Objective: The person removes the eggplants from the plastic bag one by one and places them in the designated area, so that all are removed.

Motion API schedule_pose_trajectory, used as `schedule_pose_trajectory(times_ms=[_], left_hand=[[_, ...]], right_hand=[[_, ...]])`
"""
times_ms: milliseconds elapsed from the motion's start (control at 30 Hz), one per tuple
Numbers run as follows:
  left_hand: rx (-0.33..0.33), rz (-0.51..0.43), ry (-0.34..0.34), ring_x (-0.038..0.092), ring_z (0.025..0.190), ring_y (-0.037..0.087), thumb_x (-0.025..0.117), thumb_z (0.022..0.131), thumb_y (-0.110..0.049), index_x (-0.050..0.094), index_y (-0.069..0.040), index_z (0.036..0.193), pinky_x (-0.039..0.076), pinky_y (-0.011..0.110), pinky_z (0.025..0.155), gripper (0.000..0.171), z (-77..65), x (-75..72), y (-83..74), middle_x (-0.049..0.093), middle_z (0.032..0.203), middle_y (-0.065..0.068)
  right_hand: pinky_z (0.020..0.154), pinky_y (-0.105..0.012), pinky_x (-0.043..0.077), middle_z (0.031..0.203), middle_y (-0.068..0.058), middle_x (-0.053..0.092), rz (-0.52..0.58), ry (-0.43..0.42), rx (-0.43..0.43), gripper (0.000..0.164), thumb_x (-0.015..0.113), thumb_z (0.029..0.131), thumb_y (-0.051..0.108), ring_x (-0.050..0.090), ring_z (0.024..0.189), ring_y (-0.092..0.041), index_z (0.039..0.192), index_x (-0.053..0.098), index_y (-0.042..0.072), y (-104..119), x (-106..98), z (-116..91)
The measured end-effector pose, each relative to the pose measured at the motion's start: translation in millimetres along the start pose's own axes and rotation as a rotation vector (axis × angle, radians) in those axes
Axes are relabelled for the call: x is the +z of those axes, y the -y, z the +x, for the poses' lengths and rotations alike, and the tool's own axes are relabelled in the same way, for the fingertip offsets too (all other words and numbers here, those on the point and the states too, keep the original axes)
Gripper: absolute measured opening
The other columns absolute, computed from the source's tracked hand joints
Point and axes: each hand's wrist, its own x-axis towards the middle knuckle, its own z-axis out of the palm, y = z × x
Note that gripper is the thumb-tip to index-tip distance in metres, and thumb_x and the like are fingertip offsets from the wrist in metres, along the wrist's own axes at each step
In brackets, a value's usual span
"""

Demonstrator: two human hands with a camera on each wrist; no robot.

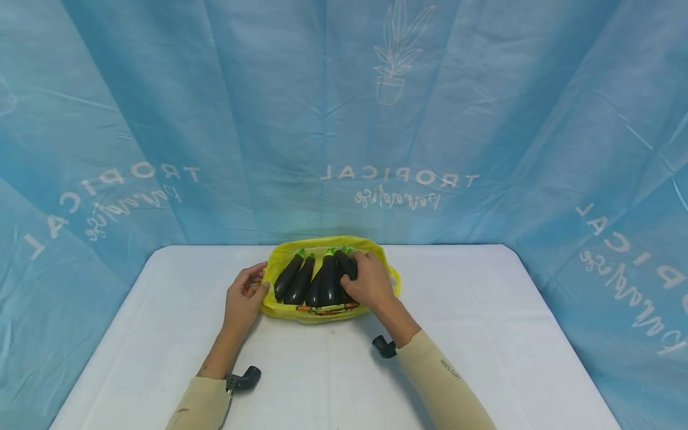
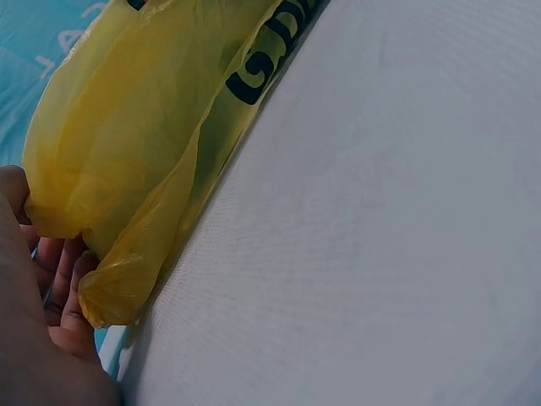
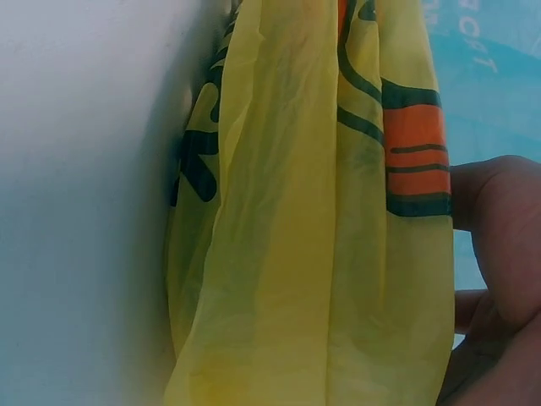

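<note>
Several glossy dark eggplants [image 1: 329,280] with green stems lie side by side in a yellow plastic bag [image 1: 292,315], its mouth spread wide. My left hand [image 1: 244,298] holds the bag's left edge, and in the left wrist view the thumb and fingers [image 2: 66,283] are at the gathered yellow plastic. Over the right end of the row, my right hand [image 1: 372,282] reaches inside the mouth and grips an eggplant [image 1: 346,264], thumb on its near side. The bag wall [image 3: 279,254] hides most of that hand in the right wrist view.
Under the bag is a table with a white cloth [image 1: 301,382]. Blue curtains [image 1: 269,119] with white lettering hang behind and on both sides, close to the table's back edge. A dark wrist device [image 1: 244,378] is on the left forearm, another [image 1: 384,346] on the right.
</note>
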Motion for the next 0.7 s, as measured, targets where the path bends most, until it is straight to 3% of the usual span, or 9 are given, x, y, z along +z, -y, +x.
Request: schedule_pose_trajectory(times_ms=[200, 467, 700], left_hand=[[-0.005, 0.009, 0.000, 0.058, 0.107, 0.024, 0.063, 0.098, 0.008, 0.063, 0.001, 0.141, 0.048, 0.010, 0.082, 0.044, 0.5, 0.6, 0.2, 0.062, 0.122, 0.022], [0.001, 0.046, -0.010, 0.058, 0.107, 0.018, 0.064, 0.098, 0.007, 0.064, -0.007, 0.143, 0.048, 0.009, 0.082, 0.047, 6.4, 0.9, 33.6, 0.062, 0.125, 0.018], [-0.004, 0.043, -0.007, 0.060, 0.106, 0.013, 0.066, 0.098, 0.004, 0.067, -0.017, 0.141, 0.051, 0.012, 0.084, 0.048, 6.4, -1.1, 34.4, 0.063, 0.124, 0.007]], right_hand=[[0.094, -0.050, 0.057, 0.124, -0.014, 0.067, -0.006, -0.013, 0.025, 0.045, 0.076, 0.093, 0.025, 0.066, 0.111, -0.031, 0.133, 0.068, 0.007, 0.9, -1.7, -1.0], [0.094, -0.050, 0.057, 0.126, -0.014, 0.067, -0.007, -0.034, 0.043, 0.044, 0.075, 0.093, 0.024, 0.066, 0.112, -0.031, 0.133, 0.068, 0.007, 1.4, -7.7, -5.8], [0.095, -0.050, 0.056, 0.129, -0.015, 0.065, 0.020, -0.036, 0.031, 0.044, 0.072, 0.095, 0.022, 0.065, 0.112, -0.032, 0.135, 0.066, 0.006, 2.0, -14.0, -9.5]])
